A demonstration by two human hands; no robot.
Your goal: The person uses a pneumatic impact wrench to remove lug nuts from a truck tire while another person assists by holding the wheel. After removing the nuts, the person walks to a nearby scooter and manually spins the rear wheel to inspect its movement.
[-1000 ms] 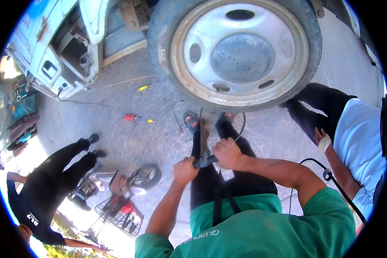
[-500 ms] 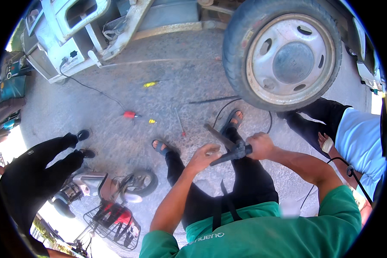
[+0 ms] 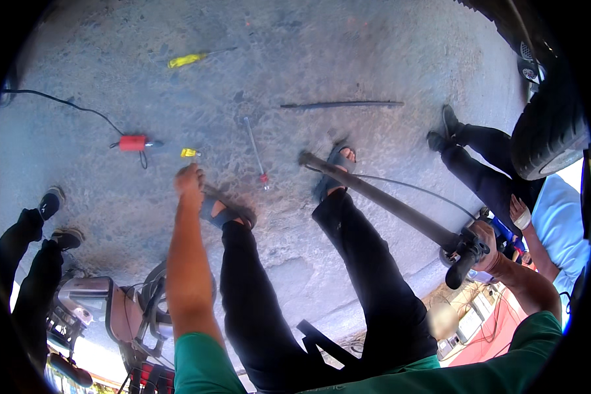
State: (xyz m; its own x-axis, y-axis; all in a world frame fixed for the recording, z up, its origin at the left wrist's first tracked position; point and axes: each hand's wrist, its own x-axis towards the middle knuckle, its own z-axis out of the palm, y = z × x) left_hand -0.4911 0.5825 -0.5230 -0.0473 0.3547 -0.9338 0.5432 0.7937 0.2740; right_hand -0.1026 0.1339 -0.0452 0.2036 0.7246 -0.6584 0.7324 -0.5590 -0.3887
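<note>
The person's right hand (image 3: 486, 246), at the lower right, has its fingers closed around one side of the black crossbar handle (image 3: 464, 268) of a long dark tube (image 3: 387, 205). The tube slants across the view from that handle, out beside the right leg, to its far end just beside the sandalled right foot (image 3: 338, 164). A thin black hose (image 3: 414, 183) curves from near that foot toward the right hand, behind the tube.

The left hand (image 3: 189, 180) reaches forward and low on the other side, its fingers curled, just short of a small yellow piece (image 3: 188, 153) on the concrete floor (image 3: 387, 46). A dark strip (image 3: 230, 202) runs from beside this hand to the left foot (image 3: 220, 212); the view is too soft there, and I cannot tell whether the fingers hold anything.

Between and beyond the feet lie a thin metal rod (image 3: 253, 146) with a red end and, farther out, a dark flat bar (image 3: 341, 104) set crosswise. To the left is a red block (image 3: 132, 143) on a black cable (image 3: 65, 101); beyond it lies a screwdriver (image 3: 187, 60) with a yellow handle.

At the right edge, a co-worker in a light blue shirt (image 3: 561, 220) stands near a large tyre (image 3: 550, 125), one hand wrapped in a pale bandage (image 3: 523, 220). Another person in black trousers (image 3: 29, 262) stands at the left edge, next to a motorbike (image 3: 115, 308).
</note>
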